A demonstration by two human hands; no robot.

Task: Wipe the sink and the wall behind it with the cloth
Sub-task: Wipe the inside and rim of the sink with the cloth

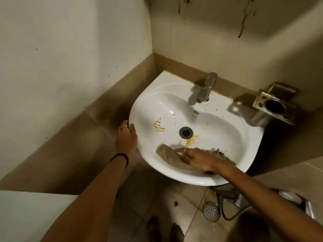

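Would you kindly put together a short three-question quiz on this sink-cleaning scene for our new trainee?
1. True or false: the right hand presses the cloth against the wall.
2. Which lies closest to the drain? A) the tap B) the yellow smear C) the metal holder
3. Fill in: the left hand rests on the sink's ____ rim.

Key: 1 false, the cloth is in the basin near the front edge; the dark drips on the wall are untouched. 2 B. 3 left.
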